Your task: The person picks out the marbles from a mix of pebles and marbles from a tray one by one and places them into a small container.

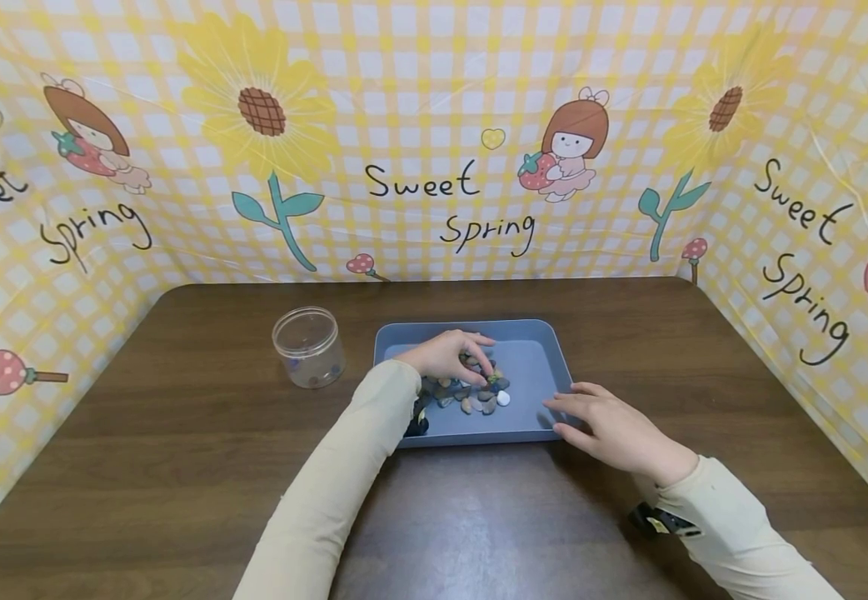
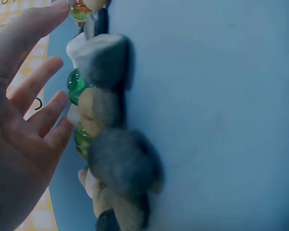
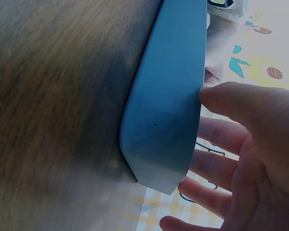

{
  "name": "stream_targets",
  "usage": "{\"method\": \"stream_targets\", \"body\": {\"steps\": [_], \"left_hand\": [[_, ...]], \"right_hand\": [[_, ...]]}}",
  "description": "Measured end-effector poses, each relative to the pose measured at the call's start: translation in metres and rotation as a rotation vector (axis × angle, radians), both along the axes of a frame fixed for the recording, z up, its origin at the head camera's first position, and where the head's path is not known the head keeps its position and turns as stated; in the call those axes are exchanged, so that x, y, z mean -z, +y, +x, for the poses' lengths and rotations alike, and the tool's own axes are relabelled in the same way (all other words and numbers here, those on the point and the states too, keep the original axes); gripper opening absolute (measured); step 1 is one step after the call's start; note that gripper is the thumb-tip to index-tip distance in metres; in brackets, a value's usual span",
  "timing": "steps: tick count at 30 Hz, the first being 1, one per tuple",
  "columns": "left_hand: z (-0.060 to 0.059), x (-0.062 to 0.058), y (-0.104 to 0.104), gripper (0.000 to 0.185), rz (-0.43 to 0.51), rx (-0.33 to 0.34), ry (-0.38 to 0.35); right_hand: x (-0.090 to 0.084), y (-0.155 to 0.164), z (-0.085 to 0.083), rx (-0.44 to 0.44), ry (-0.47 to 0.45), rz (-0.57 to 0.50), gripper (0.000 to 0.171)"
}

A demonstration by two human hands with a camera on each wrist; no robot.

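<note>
A shallow blue tray [image 1: 535, 367] holds a heap of grey, tan and white pebbles [image 1: 488, 407] with glass marbles among them, some green [image 2: 76, 83]. My left hand [image 1: 449, 354] is over the heap, its thumb and a finger curved down at a yellow-green and orange marble [image 2: 80, 10], which they appear to pinch. In the left wrist view the other fingers are apart from the stones. My right hand [image 1: 617, 429] is at the tray's front right corner, fingers spread and fairly straight, the thumb touching the rim [image 3: 202, 91].
A clear round plastic jar [image 1: 308, 346], without a lid, stands left of the tray with a few small marbles at its bottom. Brown wood-grain table [image 1: 209, 433] surrounds both. A yellow checked cloth [image 1: 419, 100] hangs behind and on both sides.
</note>
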State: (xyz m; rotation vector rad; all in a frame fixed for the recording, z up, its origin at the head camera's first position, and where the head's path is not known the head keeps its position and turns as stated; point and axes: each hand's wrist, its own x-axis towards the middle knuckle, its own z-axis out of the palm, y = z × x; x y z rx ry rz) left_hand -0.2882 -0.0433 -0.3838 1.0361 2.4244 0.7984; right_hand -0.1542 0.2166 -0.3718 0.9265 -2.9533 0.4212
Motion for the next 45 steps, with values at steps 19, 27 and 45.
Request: {"method": "stream_targets", "body": {"steps": [19, 27, 45], "left_hand": [[0.0, 0.003, 0.0, 0.013, -0.047, -0.055, -0.042], [0.0, 0.0, -0.001, 0.011, -0.018, -0.044, -0.024], [0.002, -0.012, -0.01, 0.013, 0.152, -0.063, -0.053]], "right_hand": [[-0.001, -0.001, -0.002, -0.009, 0.008, 0.0, 0.036], [-0.002, -0.001, -0.001, -0.004, -0.002, -0.003, 0.036], [0.0, 0.0, 0.0, -0.004, -0.007, -0.007, 0.036]]}}
